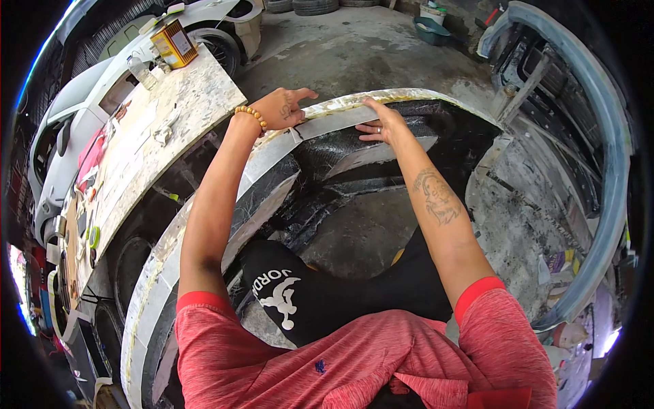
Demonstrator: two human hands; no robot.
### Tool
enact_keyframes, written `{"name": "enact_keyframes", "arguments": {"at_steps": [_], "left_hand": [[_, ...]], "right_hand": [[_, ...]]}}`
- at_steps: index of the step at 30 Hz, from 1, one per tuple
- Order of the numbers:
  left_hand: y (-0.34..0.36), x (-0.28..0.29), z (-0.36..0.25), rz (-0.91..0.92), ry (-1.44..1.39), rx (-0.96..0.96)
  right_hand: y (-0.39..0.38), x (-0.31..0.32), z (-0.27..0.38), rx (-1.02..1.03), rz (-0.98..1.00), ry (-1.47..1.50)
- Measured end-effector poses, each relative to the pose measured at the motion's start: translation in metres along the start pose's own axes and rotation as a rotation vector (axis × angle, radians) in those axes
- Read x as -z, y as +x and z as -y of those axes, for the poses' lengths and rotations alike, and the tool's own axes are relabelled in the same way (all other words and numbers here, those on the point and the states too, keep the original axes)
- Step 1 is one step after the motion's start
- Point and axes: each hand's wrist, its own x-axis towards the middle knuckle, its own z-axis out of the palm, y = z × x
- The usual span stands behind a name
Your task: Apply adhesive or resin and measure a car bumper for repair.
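Observation:
A long curved car bumper (pixel 274 151) arches in front of me, patched grey and yellowish-white outside and rough black on its inner side. My left hand (pixel 281 109), wearing a gold bead bracelet (pixel 251 116), rests at its far upper edge. Its index finger is stretched to the right and the other fingers bend down by the edge, partly hidden. To the right, my right hand (pixel 383 126) touches the same rim with its thumb. The fingers of that hand are apart over the black inner side, one with a ring. No tool shows in either hand.
At left stands a stained work table (pixel 197 88) with a yellow tin (pixel 174 44) and a clear bottle (pixel 142 72). A car (pixel 88 102) is beyond it. Another curved blue-grey panel (pixel 616 136) stands at right. A green basin (pixel 431 31) and tyres (pixel 315 7) lie at the back.

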Motion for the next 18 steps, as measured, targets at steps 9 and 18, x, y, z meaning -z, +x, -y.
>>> {"name": "enact_keyframes", "arguments": {"at_steps": [9,18], "left_hand": [[-0.004,0.007,-0.005,0.031,-0.163,0.11],[-0.001,-0.005,0.015,0.045,-0.182,-0.001]], "right_hand": [[-0.005,-0.008,0.005,-0.027,-0.05,-0.066],[-0.058,0.021,-0.011,0.161,-0.158,-0.42]]}}
